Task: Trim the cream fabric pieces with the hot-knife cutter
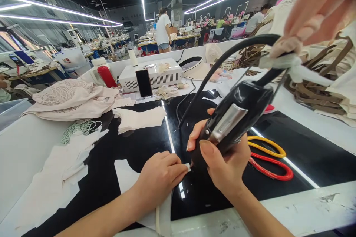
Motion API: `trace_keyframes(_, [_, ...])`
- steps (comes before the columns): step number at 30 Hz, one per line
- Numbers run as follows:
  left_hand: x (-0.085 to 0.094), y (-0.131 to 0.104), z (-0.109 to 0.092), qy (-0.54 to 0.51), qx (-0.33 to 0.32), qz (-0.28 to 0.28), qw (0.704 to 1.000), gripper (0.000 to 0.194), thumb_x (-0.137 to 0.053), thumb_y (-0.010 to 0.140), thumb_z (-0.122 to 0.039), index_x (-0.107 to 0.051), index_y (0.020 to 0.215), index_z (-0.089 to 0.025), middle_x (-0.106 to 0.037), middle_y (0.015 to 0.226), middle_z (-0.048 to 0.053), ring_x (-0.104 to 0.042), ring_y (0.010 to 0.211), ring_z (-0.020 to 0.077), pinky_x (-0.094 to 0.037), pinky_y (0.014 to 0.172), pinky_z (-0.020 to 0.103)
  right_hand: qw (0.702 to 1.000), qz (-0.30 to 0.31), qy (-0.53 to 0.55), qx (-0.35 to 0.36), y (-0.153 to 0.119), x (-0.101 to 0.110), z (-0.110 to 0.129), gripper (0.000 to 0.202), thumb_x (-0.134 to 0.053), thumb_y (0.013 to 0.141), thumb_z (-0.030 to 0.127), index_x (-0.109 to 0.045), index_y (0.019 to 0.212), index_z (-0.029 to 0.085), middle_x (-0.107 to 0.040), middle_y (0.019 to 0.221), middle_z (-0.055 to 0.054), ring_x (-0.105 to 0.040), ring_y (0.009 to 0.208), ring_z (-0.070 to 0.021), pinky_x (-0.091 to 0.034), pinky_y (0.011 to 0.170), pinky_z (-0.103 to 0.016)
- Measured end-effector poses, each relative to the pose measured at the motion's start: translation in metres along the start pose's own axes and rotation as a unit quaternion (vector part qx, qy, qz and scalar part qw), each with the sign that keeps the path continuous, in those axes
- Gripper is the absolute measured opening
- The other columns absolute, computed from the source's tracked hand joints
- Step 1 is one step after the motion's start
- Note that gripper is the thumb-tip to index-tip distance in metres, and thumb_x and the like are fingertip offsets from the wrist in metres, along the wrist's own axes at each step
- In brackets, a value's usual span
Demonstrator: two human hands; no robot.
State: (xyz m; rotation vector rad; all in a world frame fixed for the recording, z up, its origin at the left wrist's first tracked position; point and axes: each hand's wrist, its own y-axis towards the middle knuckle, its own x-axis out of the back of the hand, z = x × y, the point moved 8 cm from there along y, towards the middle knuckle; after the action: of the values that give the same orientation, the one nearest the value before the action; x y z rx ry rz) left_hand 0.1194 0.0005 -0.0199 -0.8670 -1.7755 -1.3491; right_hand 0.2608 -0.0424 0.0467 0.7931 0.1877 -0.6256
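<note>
A black counter (94,185) is flanked, far left, by a bin (11,115); fabric (126,176) is pinched by the left hand (162,172), a tool (241,111) clasped by the right hand (226,166).

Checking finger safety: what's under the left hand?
Pale fabric shows beside the left hand, with a small pale end poking out in front; whatever the hand covers cannot be seen.

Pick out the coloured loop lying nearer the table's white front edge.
The red loop, to the right of the right hand. It lies closer to the white front edge; the yellow loop sits farther back.
</note>
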Motion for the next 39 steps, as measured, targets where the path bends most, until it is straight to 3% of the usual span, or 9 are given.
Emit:
trace_keyframes(6, [-0.002, 0.001, -0.003, -0.004, 0.003, -0.002, 1.000, 0.036, -0.049, 0.119, -0.031, -0.071, 0.093, -0.021, -0.070, 0.088, 0.000, -0.058, 0.074, 0.0176, -0.035, 0.065, 0.034, 1.000, 0.000, -0.019, -0.004, -0.002, 0.001, 0.001, 0.032, -0.088, 0.090, 0.040, -0.064, 0.107, 0.029, -0.074, 0.081, 0.003, -0.069, 0.054, -0.0150, -0.061, 0.051, -0.026])
trace_keyframes(11, [-0.010, -0.003, -0.001, -0.012, 0.014, -0.004, 1.000, 0.026, -0.057, 0.116, -0.033, -0.076, 0.099, -0.024, -0.072, 0.089, -0.003, -0.060, 0.074, 0.0163, -0.035, 0.064, 0.034, 0.999, -0.004, -0.049, -0.016, -0.005, 0.012, -0.004, 0.027, -0.086, 0.092, 0.038, -0.066, 0.107, 0.027, -0.076, 0.082, 0.002, -0.070, 0.054, -0.0156, -0.063, 0.052, -0.027])
trace_keyframes(17, [-0.019, -0.006, 0.007, 0.022, 0.006, 0.044, 0.999, 0.016, -0.069, 0.109, -0.032, -0.077, 0.098, -0.025, -0.074, 0.091, -0.004, -0.059, 0.071, 0.0144, -0.038, 0.063, 0.032, 0.998, 0.012, -0.056, -0.004, -0.004, 0.019, -0.009, 0.043, -0.089, 0.090, 0.038, -0.066, 0.124, 0.026, -0.077, 0.079, 0.001, -0.072, 0.055, -0.0175, -0.065, 0.054, -0.028])
trace_keyframes(26, [0.018, -0.026, -0.011, 0.045, -0.028, -0.010, 0.999, 0.018, -0.054, 0.112, -0.013, -0.072, 0.108, -0.018, -0.074, 0.094, 0.000, -0.062, 0.078, 0.0174, -0.047, 0.068, 0.033, 1.000, 0.010, -0.016, -0.008, -0.004, 0.018, 0.007, 0.047, -0.091, 0.089, 0.039, -0.065, 0.127, 0.026, -0.077, 0.080, 0.002, -0.069, 0.054, -0.0166, -0.060, 0.048, -0.029])
trace_keyframes(32, [0.020, -0.032, -0.020, 0.064, -0.048, -0.026, 0.996, 0.021, -0.049, 0.112, -0.007, -0.068, 0.113, -0.015, -0.075, 0.101, 0.003, -0.066, 0.088, 0.0193, -0.053, 0.077, 0.034, 1.000, 0.020, -0.001, -0.018, -0.004, 0.018, 0.010, 0.046, -0.090, 0.090, 0.037, -0.065, 0.127, 0.025, -0.075, 0.082, 0.003, -0.068, 0.056, -0.0164, -0.059, 0.050, -0.031])
trace_keyframes(39, [0.018, -0.030, -0.023, 0.074, -0.045, -0.033, 0.996, 0.024, -0.046, 0.113, -0.007, -0.068, 0.112, -0.015, -0.075, 0.102, 0.002, -0.067, 0.087, 0.0189, -0.055, 0.077, 0.034, 1.000, -0.020, 0.000, -0.023, 0.004, 0.014, 0.012, 0.047, -0.092, 0.086, 0.042, -0.066, 0.122, 0.025, -0.074, 0.078, 0.003, -0.066, 0.052, -0.0177, -0.059, 0.049, -0.034])
